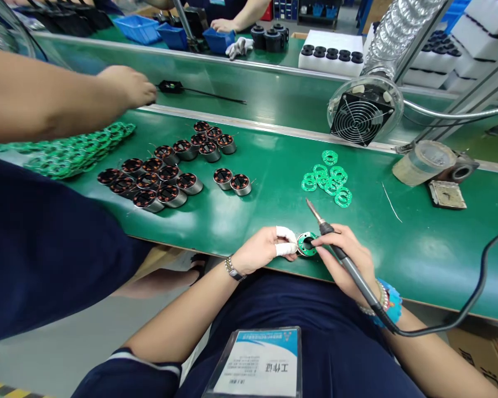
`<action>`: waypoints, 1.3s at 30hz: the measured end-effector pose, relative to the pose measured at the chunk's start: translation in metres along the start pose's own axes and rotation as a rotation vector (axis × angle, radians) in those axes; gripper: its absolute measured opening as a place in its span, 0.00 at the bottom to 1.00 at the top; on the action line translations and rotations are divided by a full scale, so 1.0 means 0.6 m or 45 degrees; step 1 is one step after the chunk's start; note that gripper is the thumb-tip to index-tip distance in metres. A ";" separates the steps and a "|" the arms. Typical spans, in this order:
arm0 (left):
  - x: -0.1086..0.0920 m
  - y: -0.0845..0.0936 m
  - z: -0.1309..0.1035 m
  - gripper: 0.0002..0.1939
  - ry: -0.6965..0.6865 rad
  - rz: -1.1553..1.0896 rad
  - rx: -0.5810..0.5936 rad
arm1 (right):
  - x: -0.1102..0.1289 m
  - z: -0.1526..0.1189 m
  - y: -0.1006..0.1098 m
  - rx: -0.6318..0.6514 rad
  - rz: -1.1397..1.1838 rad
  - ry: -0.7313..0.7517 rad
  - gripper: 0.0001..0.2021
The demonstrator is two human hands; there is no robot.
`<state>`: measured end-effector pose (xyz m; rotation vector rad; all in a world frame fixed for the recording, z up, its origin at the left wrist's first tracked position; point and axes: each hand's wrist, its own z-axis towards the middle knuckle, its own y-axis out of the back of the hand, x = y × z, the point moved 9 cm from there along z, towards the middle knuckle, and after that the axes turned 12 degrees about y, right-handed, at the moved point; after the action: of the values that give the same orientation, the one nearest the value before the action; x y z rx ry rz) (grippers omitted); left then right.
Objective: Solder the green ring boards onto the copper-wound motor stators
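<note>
At the bench's front edge, my left hand (269, 244), with white covers on its fingertips, is closed on the side of a small round motor part with a green ring circuit board (304, 241) on top. My right hand (348, 257) is closed round a soldering iron (351, 268), its bare tip pointing up and away to the left. The thumb and forefinger of that hand also reach the right side of the green ring. Beyond lie several loose green ring boards (330, 185). Two wound motor stators (240, 184) stand to the left of them.
Many more stators (166, 177) and a heap of green boards (78, 149) occupy the left, where a co-worker's arm (66, 94) reaches in. A fume fan (361, 116) hangs at the back. A tub (423, 160), sponge tray (447, 194) and wire (392, 202) sit right.
</note>
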<state>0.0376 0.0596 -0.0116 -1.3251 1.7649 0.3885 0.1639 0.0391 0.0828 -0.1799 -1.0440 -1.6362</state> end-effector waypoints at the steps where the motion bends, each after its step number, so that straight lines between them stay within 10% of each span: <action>1: -0.001 0.000 0.000 0.09 0.001 0.006 0.001 | -0.001 -0.003 0.006 -0.024 0.020 -0.008 0.09; 30: 0.000 0.006 -0.001 0.06 -0.024 0.048 -0.094 | 0.018 -0.009 0.046 0.083 0.152 -0.026 0.11; 39: -0.001 0.007 -0.008 0.06 -0.083 0.125 -0.099 | -0.025 0.010 -0.034 0.470 0.103 0.141 0.15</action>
<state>0.0315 0.0583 -0.0094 -1.2679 1.7803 0.5543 0.1499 0.0536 0.0664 0.1114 -1.2159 -1.3388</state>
